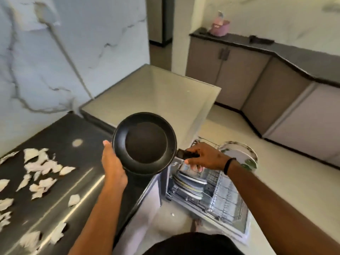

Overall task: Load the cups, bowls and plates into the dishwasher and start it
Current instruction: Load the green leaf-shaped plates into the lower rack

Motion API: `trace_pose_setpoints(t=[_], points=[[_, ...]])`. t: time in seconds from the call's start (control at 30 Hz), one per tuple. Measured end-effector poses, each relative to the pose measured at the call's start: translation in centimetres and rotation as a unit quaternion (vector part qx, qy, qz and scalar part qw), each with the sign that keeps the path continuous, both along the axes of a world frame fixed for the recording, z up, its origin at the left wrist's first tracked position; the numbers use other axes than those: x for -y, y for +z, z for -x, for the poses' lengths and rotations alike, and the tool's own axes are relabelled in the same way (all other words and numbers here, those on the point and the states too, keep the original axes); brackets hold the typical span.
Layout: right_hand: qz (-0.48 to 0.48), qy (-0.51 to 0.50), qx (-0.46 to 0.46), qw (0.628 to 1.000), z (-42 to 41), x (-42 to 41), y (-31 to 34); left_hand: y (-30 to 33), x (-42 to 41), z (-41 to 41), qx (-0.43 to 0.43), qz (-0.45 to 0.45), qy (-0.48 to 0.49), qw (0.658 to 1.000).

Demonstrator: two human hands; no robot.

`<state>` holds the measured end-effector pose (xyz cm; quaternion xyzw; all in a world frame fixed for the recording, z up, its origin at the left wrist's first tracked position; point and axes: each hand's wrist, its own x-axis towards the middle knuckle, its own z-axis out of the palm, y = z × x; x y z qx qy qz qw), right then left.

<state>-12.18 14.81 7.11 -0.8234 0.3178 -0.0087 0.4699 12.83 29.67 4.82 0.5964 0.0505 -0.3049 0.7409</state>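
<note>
Head view, left to right. Far left of both hands: dark counter (60,137) with white paper scraps (39,166) scattered on it, not part of the job.

Left hand (112,162) sits under and against the left rim of the frying pan (144,143), palm cupping the rim, fingers mostly hidden beneath the pan, thumb tip up at the edge. Looks like a support hold, steadying the weight while the pan is carried level, inside facing up.

Right hand (204,157) is curled round the pan handle (187,154), just right of the bowl of the pan. That is the main grip; two hands probably keep it flat on the way over the open machine.

Below and just behind the right hand: dishwasher (185,126) with its lower rack (228,197) pulled out. Plates (187,184) stand on edge in the rack's left part, directly under the right hand. A patterned plate (239,155) stands just right of the right wrist, partly hidden by it. The rack's right part looks free, so the pan likely goes there; loading is partly done, start not yet.
</note>
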Motion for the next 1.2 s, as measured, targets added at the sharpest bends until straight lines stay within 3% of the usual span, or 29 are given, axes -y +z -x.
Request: trace_pose_setpoints(t=[0.2,0.33,0.57,0.77,0.97,1.07,1.2], points=[[0.023,-0.132,-0.042,0.99,11.5,3.7,-2.6,1.2,7.0,10.8,0.05,0.017,-0.167,0.984],[0.058,-0.219,-0.075,0.971,18.6,7.2,-4.6,0.1,12.4,17.9,0.094,-0.008,-0.277,0.956],[0.075,-0.355,-0.081,0.928,29.4,13.2,-9.4,-3.9,22.5,27.4,0.02,-0.086,-0.396,0.914],[0.05,-0.404,-0.133,0.904,32.5,16.3,-16.0,-10.3,27.5,31.9,-0.013,-0.195,-0.381,0.904],[-0.058,-0.406,-0.162,0.898,31.8,18.2,-25.2,-20.0,30.7,30.9,-0.095,-0.267,-0.344,0.895],[-0.096,-0.415,-0.163,0.89,30.8,19.3,-30.8,-26.0,32.8,30.3,-0.096,-0.304,-0.343,0.884],[-0.074,-0.438,-0.169,0.88,29.7,22.1,-38.3,-34.0,36.5,30.1,-0.062,-0.341,-0.38,0.858]])
